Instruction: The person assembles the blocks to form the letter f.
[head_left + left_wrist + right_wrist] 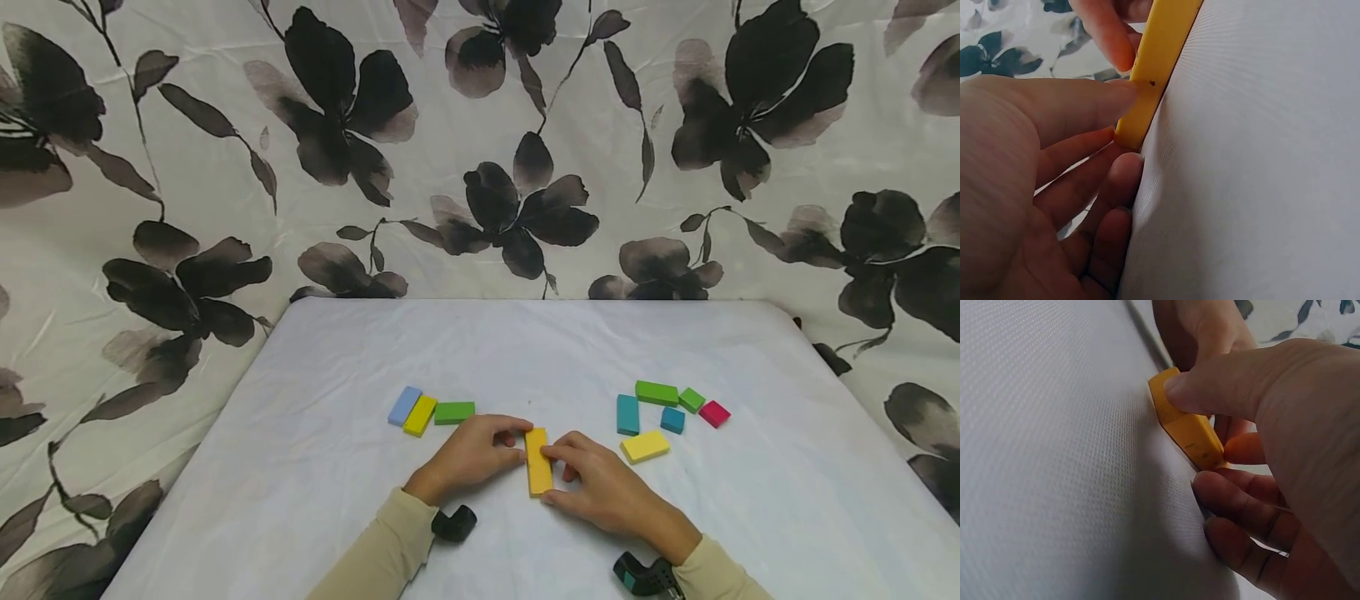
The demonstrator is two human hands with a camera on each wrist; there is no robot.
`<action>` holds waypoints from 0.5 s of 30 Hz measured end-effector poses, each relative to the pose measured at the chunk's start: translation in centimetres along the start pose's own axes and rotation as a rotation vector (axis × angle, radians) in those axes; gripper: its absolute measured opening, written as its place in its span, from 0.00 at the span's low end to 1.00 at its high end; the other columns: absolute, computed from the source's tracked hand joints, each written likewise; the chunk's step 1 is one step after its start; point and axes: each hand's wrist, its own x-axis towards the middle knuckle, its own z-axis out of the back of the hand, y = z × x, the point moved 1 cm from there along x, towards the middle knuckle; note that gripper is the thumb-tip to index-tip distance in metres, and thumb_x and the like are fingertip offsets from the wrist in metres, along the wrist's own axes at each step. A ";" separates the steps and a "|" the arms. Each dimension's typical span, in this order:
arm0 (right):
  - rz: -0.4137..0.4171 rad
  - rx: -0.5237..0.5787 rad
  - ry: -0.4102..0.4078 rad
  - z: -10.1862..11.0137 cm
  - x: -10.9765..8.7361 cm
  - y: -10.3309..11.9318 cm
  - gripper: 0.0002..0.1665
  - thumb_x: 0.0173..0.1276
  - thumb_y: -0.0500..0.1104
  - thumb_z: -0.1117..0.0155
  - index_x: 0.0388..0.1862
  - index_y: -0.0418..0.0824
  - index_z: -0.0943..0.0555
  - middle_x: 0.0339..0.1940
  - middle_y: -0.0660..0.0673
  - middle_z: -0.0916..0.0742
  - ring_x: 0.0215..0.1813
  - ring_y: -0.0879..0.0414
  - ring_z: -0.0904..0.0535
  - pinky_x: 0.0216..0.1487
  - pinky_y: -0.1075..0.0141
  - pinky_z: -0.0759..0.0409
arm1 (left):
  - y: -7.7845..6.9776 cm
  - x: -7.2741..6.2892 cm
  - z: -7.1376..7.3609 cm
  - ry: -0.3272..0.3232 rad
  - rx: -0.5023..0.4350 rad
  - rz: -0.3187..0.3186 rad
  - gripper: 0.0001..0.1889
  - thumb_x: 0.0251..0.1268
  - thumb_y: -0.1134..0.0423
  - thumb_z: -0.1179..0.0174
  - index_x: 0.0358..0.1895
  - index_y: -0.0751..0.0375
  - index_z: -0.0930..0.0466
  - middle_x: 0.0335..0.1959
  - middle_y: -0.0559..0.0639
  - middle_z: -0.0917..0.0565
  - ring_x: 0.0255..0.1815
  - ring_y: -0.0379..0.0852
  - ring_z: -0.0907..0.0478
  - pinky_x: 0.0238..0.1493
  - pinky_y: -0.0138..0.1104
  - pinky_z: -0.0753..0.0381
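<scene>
A long orange-yellow block (538,467) lies on the white-covered table, between the two hands. My left hand (472,452) pinches its far part from the left side, thumb and index finger against it. From the right, my right hand (609,490) holds the same block, its thumb at the near end and its index finger on the right long side. In the left wrist view the block (1159,62) shows a small dark mark beside the left thumb. The right wrist view shows the right thumb pressed on the block's end (1161,394).
Left of the hands lie a light-blue block (405,406), a yellow block (420,416) and a green block (454,413). To the right are a teal block (627,415), a pale-yellow block (645,447), a longer green block (657,393), a small blue block (672,420), a small green block (692,400) and a red block (715,414).
</scene>
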 end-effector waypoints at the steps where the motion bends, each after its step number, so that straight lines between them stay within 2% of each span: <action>1: 0.004 0.003 0.001 0.0 0.0 0.0 0.32 0.61 0.53 0.24 0.62 0.43 0.19 0.49 0.58 0.22 0.37 0.67 0.28 0.36 0.70 0.25 | 0.0 0.0 0.0 -0.002 -0.001 -0.005 0.20 0.63 0.59 0.31 0.60 0.48 0.16 0.42 0.35 0.18 0.40 0.37 0.24 0.46 0.33 0.24; 8: 0.032 0.052 -0.006 0.1 -0.1 -0.2 0.31 0.62 0.55 0.25 0.62 0.45 0.18 0.49 0.57 0.21 0.39 0.66 0.26 0.36 0.70 0.24 | 0.0 -0.6 0.4 -0.002 -0.015 -0.049 0.20 0.65 0.60 0.31 0.60 0.48 0.18 0.55 0.37 0.19 0.44 0.35 0.23 0.52 0.34 0.22; 15: 0.047 0.116 -0.021 0.3 0.0 -0.6 0.27 0.68 0.57 0.31 0.60 0.45 0.18 0.47 0.58 0.19 0.38 0.64 0.24 0.37 0.70 0.24 | 0.0 -1.1 0.6 -0.018 -0.040 -0.097 0.17 0.65 0.63 0.32 0.57 0.48 0.16 0.55 0.38 0.20 0.47 0.36 0.21 0.55 0.34 0.21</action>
